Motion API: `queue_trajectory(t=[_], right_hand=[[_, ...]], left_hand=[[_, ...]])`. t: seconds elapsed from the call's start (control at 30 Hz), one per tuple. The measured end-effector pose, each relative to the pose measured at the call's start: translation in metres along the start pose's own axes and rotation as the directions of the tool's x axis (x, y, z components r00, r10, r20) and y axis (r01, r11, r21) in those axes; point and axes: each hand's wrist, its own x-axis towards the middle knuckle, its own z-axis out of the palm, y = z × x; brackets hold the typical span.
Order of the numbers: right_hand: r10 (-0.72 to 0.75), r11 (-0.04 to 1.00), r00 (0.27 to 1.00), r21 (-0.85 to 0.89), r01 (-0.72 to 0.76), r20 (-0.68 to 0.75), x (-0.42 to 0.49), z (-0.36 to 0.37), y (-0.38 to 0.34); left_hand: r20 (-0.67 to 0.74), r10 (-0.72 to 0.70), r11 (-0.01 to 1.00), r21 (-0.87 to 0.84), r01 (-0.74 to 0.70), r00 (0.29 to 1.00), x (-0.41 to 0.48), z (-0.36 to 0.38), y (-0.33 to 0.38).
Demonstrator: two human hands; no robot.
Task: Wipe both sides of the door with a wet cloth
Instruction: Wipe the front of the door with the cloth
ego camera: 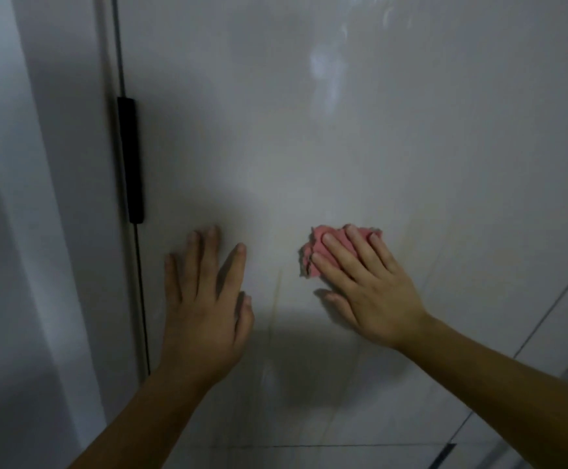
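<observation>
A pale, glossy door (343, 147) is filling the view. It is hanging on a dark hinge (131, 160) beside the frame (56, 198) at left, and floor tiles (567, 333) are showing at lower right.

We are wiping this face of the door. Our right hand (370, 292) is pressing the pink cloth (307, 262) flat against the panel, right of centre, with fingers straight and slightly spread over it, not curled round it. Our left hand (204, 306) is lying flat on the door near the hinge edge, fingers straight and holding nothing.

For a good result, in our judgement:
- We should be loading the cloth evenly through fingers and palm.
- We should be overlapping each pass and running it out to the edges.
- We should be bracing with the left hand so the door is not swinging.

Counting what is in view, we are seeing one door, one cloth, one hinge and two hands.
</observation>
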Motion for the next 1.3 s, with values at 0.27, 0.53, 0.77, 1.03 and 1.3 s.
queue_trajectory(t=[0.27,0.53,0.77,1.03,1.3], right_hand=[[0.257,0.965,0.963,0.081,-0.251,-0.085,-0.017,0.016,0.0],[0.374,0.926,0.906,0.136,-0.353,-0.199,0.01,-0.015,0.073],[0.275,0.958,0.957,0.113,-0.264,-0.097,-0.067,0.018,0.046],[0.416,0.903,0.883,0.215,-0.372,-0.218,-0.057,-0.004,0.113],[0.318,0.944,0.932,0.152,-0.294,-0.174,-0.109,0.0,0.131]], left_hand=[[0.026,0.167,0.986,-0.015,-0.166,0.986,0.02,0.006,0.046],[0.033,0.193,0.979,0.06,-0.195,0.981,0.035,0.022,0.088],[0.008,0.158,0.982,0.099,-0.158,0.987,0.031,0.03,0.121],[0.081,0.174,0.979,0.097,-0.182,0.981,0.026,0.038,0.162],[0.122,0.244,0.967,0.046,-0.251,0.962,0.038,0.036,0.21]])
